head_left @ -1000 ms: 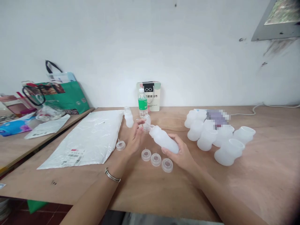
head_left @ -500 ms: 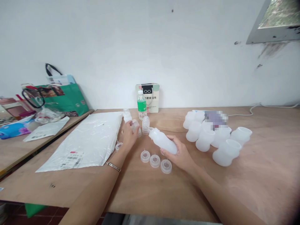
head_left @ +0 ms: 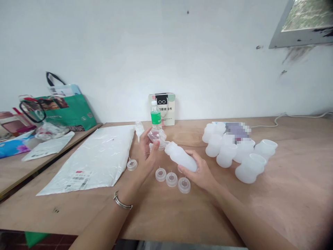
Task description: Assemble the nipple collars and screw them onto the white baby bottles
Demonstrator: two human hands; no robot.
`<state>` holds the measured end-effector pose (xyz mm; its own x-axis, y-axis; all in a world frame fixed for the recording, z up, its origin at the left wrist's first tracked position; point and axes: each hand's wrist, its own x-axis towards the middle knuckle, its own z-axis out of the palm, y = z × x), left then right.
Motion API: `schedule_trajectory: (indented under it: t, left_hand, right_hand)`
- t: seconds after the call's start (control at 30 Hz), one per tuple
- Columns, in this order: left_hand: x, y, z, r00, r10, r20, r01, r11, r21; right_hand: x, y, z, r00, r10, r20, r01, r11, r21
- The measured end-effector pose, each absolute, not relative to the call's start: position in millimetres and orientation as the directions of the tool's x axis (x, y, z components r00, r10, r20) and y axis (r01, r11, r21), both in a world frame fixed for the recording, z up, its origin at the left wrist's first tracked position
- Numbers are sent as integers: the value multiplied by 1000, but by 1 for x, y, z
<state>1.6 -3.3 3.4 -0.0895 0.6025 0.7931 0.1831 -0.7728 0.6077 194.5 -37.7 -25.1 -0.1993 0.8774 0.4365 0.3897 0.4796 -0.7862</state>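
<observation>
Bottle (head_left: 181, 158) and cover (head_left: 156, 134), held apart

Remotely, I saw the right hand (head_left: 195, 164) clamped around the tilted bottle, between the near and far edges of the surface (head_left: 166, 215); the left hand (head_left: 148, 154) pinched the cover.

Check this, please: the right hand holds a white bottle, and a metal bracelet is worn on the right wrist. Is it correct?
Not quite: the bracelet is on the left wrist, as the head view shows. The right hand does hold a white bottle.
</observation>
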Motion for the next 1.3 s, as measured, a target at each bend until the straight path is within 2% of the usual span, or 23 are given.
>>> schedule_trajectory:
  t: [0.1, 0.23, 0.33, 0.43, 0.77, 0.97, 1.07, 1.2, 1.3]
  left_hand:
    - [3, -4, -4, -2, 646, 763, 230, -743, 629]
    - [5, -11, -5, 132, 645, 753, 341, -743, 577]
    - [10, -19, -1, 147, 640, 754, 481, -712, 511]
    - [18, -25, 0, 115, 642, 758, 536, -682, 497]
    - [25, -21, -4, 78, 650, 756, 377, -721, 581]
    - [33, -22, -4, 213, 732, 647, 72, -672, 737]
    - [30, -20, 4, 187, 725, 663, 105, -685, 721]
    - [20, 10, 25, 82, 705, 705, 187, -705, 684]
    - [25, 50, 39, 166, 679, 715, 405, -708, 579]
  right_hand:
    - [194, -37, -26, -198, 868, 456, 362, 497, -789]
    - [194, -38, -26, -185, 866, 465, 340, 500, -796]
    - [193, -38, -26, -163, 857, 488, 341, 513, -788]
    - [193, -40, -27, -148, 849, 507, 356, 524, -774]
    - [191, -41, -33, -98, 822, 561, 414, 546, -728]
    - [187, -36, -36, -70, 763, 643, 414, 609, -677]
    - [190, -33, -37, -78, 725, 684, 327, 667, -670]
    - [196, -27, -37, 106, 676, 730, 210, 702, -680]
    - [199, -23, -39, 281, 682, 675, 192, 649, -736]
